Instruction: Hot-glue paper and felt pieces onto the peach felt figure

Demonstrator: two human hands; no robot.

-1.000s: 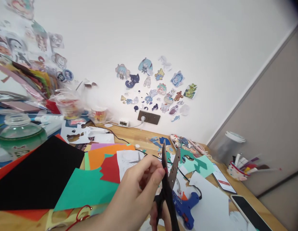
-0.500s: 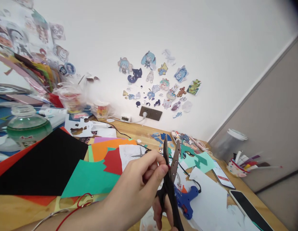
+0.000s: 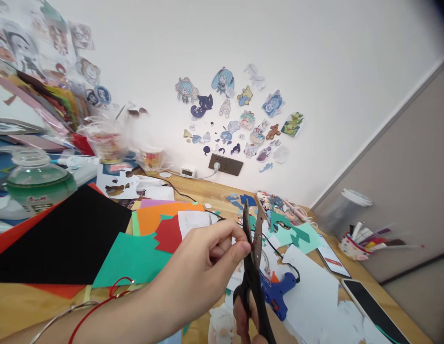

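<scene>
Though they are partly cut off below, right fingers (image 3: 239, 314) grip scissors (image 3: 251, 278) | left fingers (image 3: 238, 253) pinched, contents unclear

There are two hands, a left hand (image 3: 203, 272) and a right hand (image 3: 263, 317), one pair of scissors (image 3: 252, 282), one glue gun (image 3: 279, 292), two phones (image 3: 372, 306), one pen cup (image 3: 352, 247), one bottle (image 3: 40, 187), one black sheet (image 3: 64, 234) and one plug (image 3: 216, 166).

white wall (image 3: 207, 28) at 12 o'clock | greyish panel (image 3: 404, 172) at 3 o'clock | wooden worktop (image 3: 14, 308) at 6 o'clock | light is soft
</scene>
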